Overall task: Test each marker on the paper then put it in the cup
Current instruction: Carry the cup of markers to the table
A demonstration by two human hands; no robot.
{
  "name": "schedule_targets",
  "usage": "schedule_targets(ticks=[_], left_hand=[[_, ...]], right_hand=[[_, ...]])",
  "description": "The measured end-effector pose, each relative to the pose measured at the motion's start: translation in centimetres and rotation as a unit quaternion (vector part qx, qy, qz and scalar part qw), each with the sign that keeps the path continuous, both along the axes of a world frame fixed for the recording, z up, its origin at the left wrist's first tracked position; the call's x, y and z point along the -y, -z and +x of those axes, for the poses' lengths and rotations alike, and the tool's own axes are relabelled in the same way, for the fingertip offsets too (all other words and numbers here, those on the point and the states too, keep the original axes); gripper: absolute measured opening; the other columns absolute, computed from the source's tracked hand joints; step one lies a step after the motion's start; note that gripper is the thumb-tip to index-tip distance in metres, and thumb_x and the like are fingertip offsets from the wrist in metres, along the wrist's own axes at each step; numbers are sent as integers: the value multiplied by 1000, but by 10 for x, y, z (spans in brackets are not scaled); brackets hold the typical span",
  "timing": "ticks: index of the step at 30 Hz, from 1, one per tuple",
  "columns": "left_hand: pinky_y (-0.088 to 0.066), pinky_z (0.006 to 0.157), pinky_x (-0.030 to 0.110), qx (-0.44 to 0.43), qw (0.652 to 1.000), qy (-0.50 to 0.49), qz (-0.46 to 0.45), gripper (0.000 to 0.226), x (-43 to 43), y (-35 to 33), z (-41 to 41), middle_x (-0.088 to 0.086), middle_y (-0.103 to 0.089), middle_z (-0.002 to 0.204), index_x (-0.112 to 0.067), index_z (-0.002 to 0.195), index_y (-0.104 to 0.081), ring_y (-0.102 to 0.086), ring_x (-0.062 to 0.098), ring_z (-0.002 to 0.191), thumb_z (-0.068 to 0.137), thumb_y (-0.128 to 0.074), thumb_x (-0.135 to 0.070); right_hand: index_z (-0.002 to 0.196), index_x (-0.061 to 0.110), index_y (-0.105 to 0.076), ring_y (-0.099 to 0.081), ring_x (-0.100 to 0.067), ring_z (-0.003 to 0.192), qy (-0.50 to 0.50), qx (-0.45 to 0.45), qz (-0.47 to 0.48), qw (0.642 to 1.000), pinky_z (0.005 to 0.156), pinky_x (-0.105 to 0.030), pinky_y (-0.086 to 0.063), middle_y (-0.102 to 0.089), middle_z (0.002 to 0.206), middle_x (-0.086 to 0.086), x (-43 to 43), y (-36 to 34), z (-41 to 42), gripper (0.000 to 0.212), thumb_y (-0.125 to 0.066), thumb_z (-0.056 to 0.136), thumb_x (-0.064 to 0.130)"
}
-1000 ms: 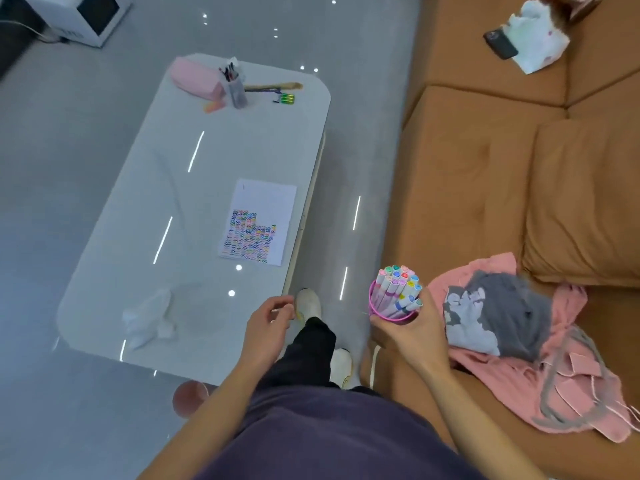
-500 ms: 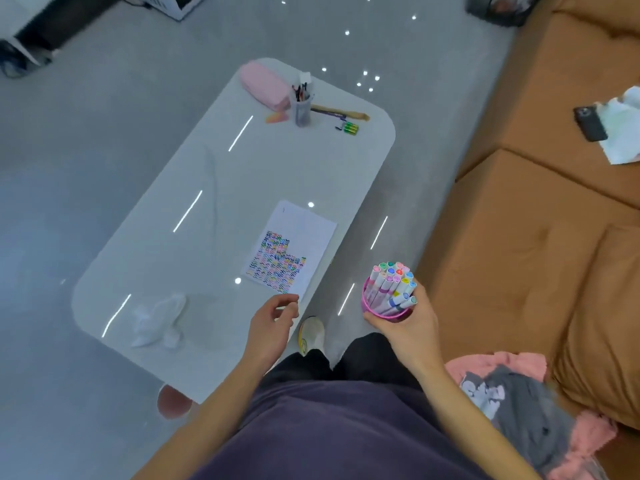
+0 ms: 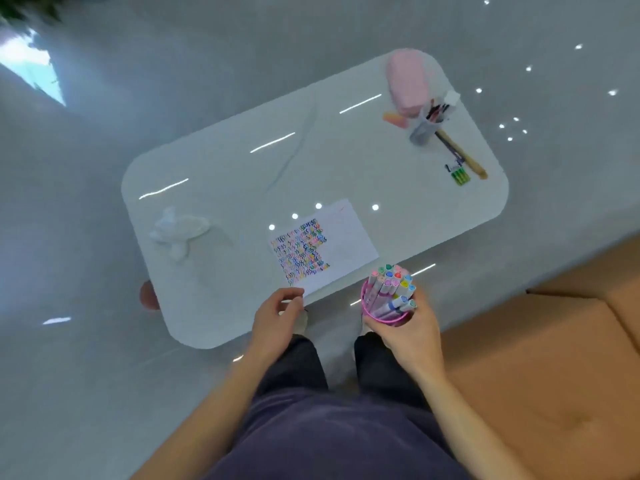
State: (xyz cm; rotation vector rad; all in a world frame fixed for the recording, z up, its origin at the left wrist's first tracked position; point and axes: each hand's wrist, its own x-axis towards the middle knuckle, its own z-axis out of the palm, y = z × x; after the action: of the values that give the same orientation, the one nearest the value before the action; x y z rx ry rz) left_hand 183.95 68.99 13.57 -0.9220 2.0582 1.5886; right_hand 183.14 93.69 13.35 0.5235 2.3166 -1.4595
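A pink cup (image 3: 382, 315) packed with markers (image 3: 393, 287) is gripped from below and behind in the right hand (image 3: 407, 332), held out in the air just past the near edge of the glossy white surface (image 3: 225, 174), so it isn't set down on anything. The markers are stood cap-up, with coloured ends in red, blue, green, yellow and pink all bunched together.

The left hand (image 3: 275, 318) is seen at the near edge of the surface, fingers loosely curled with thumb and fingertips drawn close, right beside the near corner of the paper (image 3: 341, 242). Whether that corner is actually pinched can't be told from here, bit too blurry. No marker can be made out in that hand.

The paper is laid flat near the front edge, and its left part is covered with rows of little multicoloured squiggles (image 3: 301, 252); the right part is left mostly blank.

Over on the left end of the surface a crumpled white tissue (image 3: 178, 232) is found. At the far right end, a pink pencil case (image 3: 410, 83) is lying next to a grey pen holder (image 3: 424, 128) stuffed with pens, a small orange-pink eraser-like thing (image 3: 394, 119) is parked just beside it, and a wooden-handled brush (image 3: 462, 154) is stretched out near a small green item (image 3: 460, 175).

An orange-brown sofa (image 3: 540, 375) is seen at the lower right, and dark trousers (image 3: 304, 365) and a purple top (image 3: 332, 441) of the person fill the bottom.
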Motion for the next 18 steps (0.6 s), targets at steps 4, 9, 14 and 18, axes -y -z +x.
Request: schedule_targets(ticks=[4,9,14,18], left_hand=[[-54,98,52,10,992,-126,1,21,-32,12,26,-1,-75,98,-30,99,-74,-69,23,99,94,-61,-14],[-54,98,50,11,983,-185,1,22,-53,21,51,-4,-73,107,-27,108,-72,-67,21,105,96,-60,-13],[-55,95,29,-11,988,-151,10,51,-60,33,60,-6,-69,120,-27,127,-65,-65,12,109,87,-61,3],[-50,100,24,-49,996,-73,-10,76,-56,60,59,-16,-63,133,-34,146,-50,-59,0,119,81,-70,1]], right_hand=[[128,46,-58,-70,2,107,-94,-4,-16,995,93,-34,-62,-72,118,23,-9,13,-21,78,-96,60,44],[136,43,-54,-68,-1,115,-187,6,-44,981,97,-33,-60,-70,125,21,-10,28,-34,87,-100,63,34],[136,48,-51,-67,3,115,-253,25,-57,965,97,-31,-60,-69,126,25,4,41,-38,89,-99,62,40],[139,46,-50,-67,1,117,-310,25,-71,948,99,-38,-60,-68,129,23,31,64,-42,91,-97,61,47]])
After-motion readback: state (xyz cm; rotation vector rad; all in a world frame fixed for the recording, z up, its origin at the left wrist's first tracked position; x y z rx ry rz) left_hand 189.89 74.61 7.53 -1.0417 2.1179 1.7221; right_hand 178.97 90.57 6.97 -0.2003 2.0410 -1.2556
